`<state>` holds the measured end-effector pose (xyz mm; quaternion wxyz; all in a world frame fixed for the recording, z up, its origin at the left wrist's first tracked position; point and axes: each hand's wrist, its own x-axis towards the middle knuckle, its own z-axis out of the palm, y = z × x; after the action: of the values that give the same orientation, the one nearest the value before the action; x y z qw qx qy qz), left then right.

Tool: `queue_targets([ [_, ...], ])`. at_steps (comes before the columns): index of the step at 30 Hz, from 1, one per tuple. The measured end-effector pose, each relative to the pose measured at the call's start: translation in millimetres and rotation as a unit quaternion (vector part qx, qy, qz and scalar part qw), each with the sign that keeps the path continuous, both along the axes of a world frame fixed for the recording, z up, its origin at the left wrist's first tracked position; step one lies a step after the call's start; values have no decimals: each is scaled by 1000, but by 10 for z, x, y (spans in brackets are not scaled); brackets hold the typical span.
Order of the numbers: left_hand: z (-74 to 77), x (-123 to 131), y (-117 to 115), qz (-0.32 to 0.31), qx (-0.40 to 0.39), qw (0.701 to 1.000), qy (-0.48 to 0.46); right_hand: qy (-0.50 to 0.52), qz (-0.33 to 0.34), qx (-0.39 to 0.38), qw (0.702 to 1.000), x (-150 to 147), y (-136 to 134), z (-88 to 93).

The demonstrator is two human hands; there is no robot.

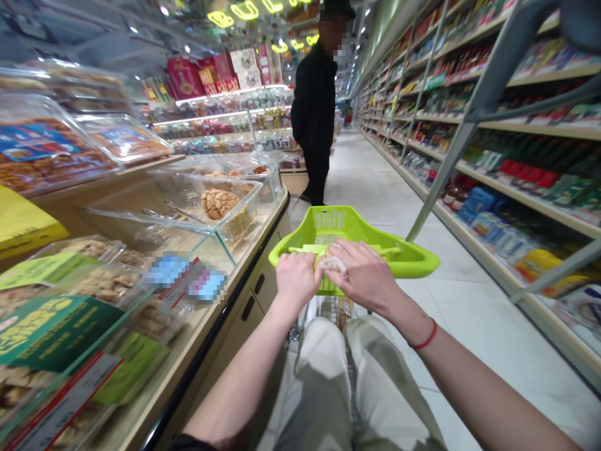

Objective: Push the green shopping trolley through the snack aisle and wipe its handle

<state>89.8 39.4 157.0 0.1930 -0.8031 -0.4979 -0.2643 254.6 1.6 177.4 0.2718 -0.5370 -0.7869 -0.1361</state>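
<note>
Head view: left hand (297, 280), right hand (361, 275) clenched on lime-green basket (413, 263); pastry case (188, 213) beside

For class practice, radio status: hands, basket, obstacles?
Left hand and right hand on lime-green basket. Pale packet between them. Person in black ahead, beside counter.

Left hand (297, 280): curling in tight, knuckles up, working right out front!
Right hand (364, 275): arching over, fingers reaching left and pressing down, just beside the left hand!
Left forearm (235, 382): stretching up from the lower left, bare!
Right forearm (474, 382): driving in from the lower right!
Right wrist (404, 316): wearing a thin red cord (427, 334), bending gently!
</note>
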Motion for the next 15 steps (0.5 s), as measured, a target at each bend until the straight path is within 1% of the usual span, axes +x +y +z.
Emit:
queue_targets([
  [2,-15,3,-3,4,4,1000,-11,5,-2,25,1000,32,-6,-44],
  [5,-24,14,-15,5,3,1000,-23,20,-7,66,998,162,30,-121],
  [6,-25,15,-16,2,1,1000,-23,27,-19,73,997,210,50,-145],
  [8,-26,10,-11,0,-3,1000,-25,43,-49,63,996,287,87,-171],
  [10,-25,2,-2,1,-3,1000,-27,48,-81,37,995,309,99,-158],
  [13,-26,-6,5,3,0,999,-35,24,-113,2,993,206,82,-67],
  [15,-30,-9,7,1,2,999,-42,6,-114,-20,993,67,88,13],
])
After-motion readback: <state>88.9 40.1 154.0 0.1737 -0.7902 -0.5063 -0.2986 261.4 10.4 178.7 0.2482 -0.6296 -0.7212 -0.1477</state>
